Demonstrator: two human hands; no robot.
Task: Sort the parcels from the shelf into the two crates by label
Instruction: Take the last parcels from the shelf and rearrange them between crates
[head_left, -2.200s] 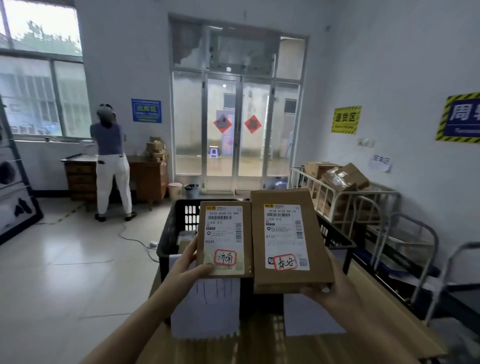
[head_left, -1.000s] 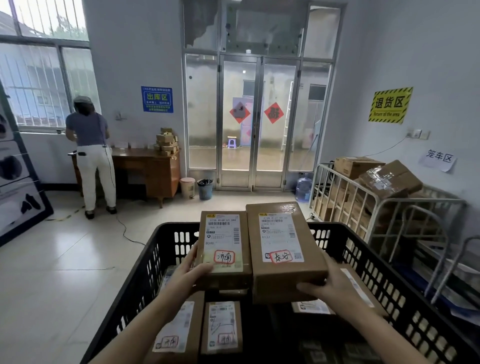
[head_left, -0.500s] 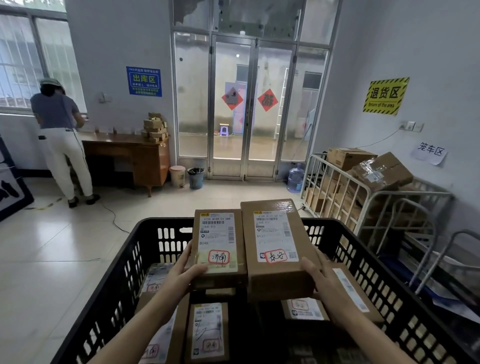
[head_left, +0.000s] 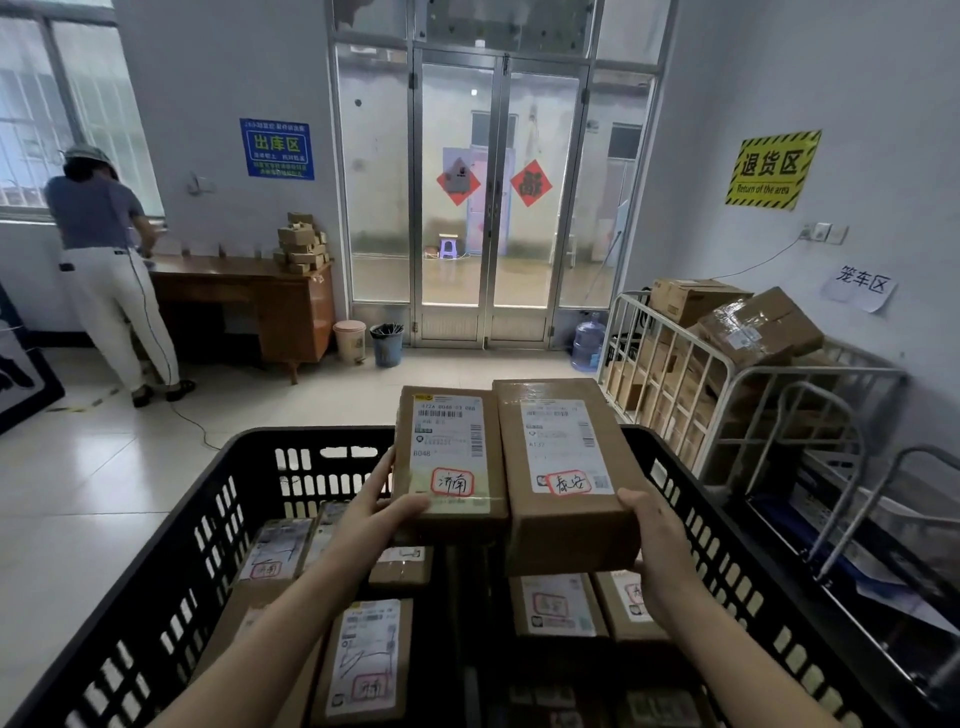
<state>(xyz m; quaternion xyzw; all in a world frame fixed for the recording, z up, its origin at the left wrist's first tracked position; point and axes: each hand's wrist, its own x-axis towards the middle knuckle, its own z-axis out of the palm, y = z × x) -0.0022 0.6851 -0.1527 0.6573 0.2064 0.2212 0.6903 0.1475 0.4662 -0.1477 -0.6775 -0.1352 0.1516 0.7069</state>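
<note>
1. A black slotted crate (head_left: 311, 436) holds brown cardboard parcels (head_left: 363, 660) lying flat inside it, labels up, side by side.
2. The pale tiled floor (head_left: 104, 493) carries a wooden desk (head_left: 249, 296), a pink bin (head_left: 349, 340), a dark waste bin (head_left: 387, 345) and a blue water bottle (head_left: 588, 343).
3. A stack of small cartons (head_left: 301, 244) stands on the desk's right end.
4. A white cage trolley (head_left: 727, 410) at the right holds taped cartons (head_left: 758, 327) piled above its rail.

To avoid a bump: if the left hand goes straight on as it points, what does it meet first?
The left hand grips the smaller parcel and points forward; it would probably meet the far wall of the black crate first, though depth is unclear.
</note>
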